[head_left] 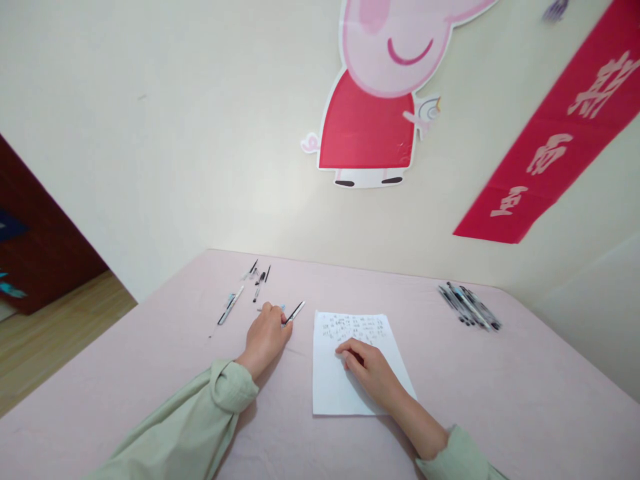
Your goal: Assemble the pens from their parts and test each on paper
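Observation:
My left hand (pixel 267 339) is closed at the table's left-middle, its fingertips on a slim pen (pixel 296 311) that points up and to the right. Part of a second pen-like piece with light blue (pixel 283 307) shows just behind the fingers. Over the white sheet of paper (pixel 345 393) rests my right hand (pixel 367 370), fingers curled together near the handwritten lines; whatever may be between those fingertips is hidden. Left of my left hand lies a pen (pixel 231 305) with a clear barrel. Beyond it are several small black and clear pen parts (pixel 259 279).
A bundle of several pens (pixel 470 307) lies at the right rear of the pink-covered table (pixel 525 400). The wall behind bears a cartoon pig cutout (pixel 367 133) and a red banner (pixel 540 160). A brown door (pixel 45 247) stands at far left.

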The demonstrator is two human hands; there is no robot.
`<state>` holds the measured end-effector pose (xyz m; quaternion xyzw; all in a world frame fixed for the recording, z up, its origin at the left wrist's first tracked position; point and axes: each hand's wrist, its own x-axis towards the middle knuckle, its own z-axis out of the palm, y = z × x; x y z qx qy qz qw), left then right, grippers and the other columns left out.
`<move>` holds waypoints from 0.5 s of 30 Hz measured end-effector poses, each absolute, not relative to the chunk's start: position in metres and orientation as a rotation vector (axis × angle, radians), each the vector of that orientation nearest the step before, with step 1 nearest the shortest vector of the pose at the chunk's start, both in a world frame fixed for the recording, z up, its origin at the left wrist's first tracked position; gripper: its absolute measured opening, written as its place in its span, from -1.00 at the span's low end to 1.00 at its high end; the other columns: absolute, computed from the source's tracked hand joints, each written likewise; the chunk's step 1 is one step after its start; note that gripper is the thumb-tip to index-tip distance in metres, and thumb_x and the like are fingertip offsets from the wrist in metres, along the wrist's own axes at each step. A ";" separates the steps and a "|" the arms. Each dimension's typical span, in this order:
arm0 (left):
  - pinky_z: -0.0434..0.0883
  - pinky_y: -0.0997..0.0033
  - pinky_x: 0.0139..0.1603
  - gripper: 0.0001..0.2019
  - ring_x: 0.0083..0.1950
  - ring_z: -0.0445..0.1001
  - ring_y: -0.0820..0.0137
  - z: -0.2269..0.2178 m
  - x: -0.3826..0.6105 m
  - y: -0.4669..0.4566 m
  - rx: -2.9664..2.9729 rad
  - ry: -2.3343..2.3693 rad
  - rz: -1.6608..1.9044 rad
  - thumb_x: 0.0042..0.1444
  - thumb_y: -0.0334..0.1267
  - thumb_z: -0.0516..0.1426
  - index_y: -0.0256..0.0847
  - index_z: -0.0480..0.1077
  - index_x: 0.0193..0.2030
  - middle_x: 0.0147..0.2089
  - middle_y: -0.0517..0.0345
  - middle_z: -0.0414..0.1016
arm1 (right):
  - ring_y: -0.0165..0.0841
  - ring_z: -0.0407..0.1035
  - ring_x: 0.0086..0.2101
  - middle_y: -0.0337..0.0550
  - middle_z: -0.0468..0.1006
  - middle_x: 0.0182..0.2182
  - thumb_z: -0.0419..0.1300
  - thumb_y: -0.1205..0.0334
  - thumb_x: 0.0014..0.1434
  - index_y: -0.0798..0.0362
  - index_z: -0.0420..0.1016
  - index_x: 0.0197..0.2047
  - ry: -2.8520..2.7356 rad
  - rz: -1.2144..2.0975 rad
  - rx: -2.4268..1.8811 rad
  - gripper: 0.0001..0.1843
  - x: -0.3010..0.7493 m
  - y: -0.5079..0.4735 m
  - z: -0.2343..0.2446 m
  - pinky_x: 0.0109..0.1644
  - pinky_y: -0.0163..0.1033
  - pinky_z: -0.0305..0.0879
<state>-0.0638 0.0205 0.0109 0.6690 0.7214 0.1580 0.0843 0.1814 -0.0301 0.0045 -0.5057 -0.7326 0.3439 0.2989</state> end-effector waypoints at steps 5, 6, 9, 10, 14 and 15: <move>0.28 0.37 -0.31 -0.88 -0.28 0.46 0.34 0.008 -0.067 0.022 1.966 2.118 0.490 0.16 -0.20 0.10 -0.18 0.36 -0.32 -0.20 0.12 0.35 | -0.35 0.34 -0.41 -0.26 0.46 -0.49 0.02 0.30 0.20 0.02 0.51 -0.24 -1.948 0.908 -1.344 -0.77 0.182 -0.031 0.005 -0.26 -0.28 0.20; 0.29 0.36 -0.31 -0.88 -0.28 0.46 0.33 0.007 -0.068 0.022 1.966 2.113 0.506 0.16 -0.20 0.10 -0.18 0.36 -0.33 -0.21 0.13 0.35 | -0.35 0.34 -0.41 -0.26 0.46 -0.50 0.02 0.30 0.20 0.02 0.51 -0.24 -1.948 0.907 -1.345 -0.77 0.182 -0.030 0.005 -0.26 -0.28 0.20; 0.30 0.35 -0.29 -0.88 -0.28 0.44 0.33 0.010 -0.067 0.021 1.971 2.105 0.627 0.18 -0.22 0.08 -0.17 0.33 -0.34 -0.23 0.13 0.33 | -0.35 0.34 -0.40 -0.25 0.47 -0.49 0.02 0.29 0.21 0.02 0.51 -0.25 -1.945 0.909 -1.344 -0.77 0.181 -0.030 0.006 -0.26 -0.28 0.20; 0.31 0.34 -0.27 -0.89 -0.28 0.44 0.33 0.012 -0.065 0.019 1.984 2.092 0.697 0.19 -0.23 0.07 -0.17 0.32 -0.34 -0.22 0.13 0.32 | -0.35 0.34 -0.40 -0.25 0.47 -0.49 0.02 0.28 0.21 0.02 0.51 -0.25 -1.941 0.913 -1.342 -0.77 0.181 -0.030 0.006 -0.26 -0.27 0.20; 0.35 0.30 -0.17 -0.93 -0.22 0.42 0.32 0.023 -0.043 0.002 2.076 1.828 0.966 0.22 -0.27 0.03 -0.14 0.30 -0.29 -0.18 0.11 0.31 | -0.34 0.34 -0.42 -0.22 0.47 -0.48 0.02 0.17 0.24 0.03 0.52 -0.20 -1.881 0.963 -1.330 -0.74 0.181 -0.030 0.006 -0.28 -0.26 0.23; 0.36 0.30 -0.16 -0.95 -0.22 0.42 0.32 0.025 -0.035 -0.005 2.083 1.722 0.961 0.22 -0.28 0.04 -0.13 0.30 -0.27 -0.18 0.12 0.32 | -0.35 0.34 -0.43 -0.21 0.47 -0.46 0.03 0.13 0.24 0.03 0.52 -0.16 -1.856 0.990 -1.324 -0.72 0.180 -0.029 0.006 -0.30 -0.26 0.24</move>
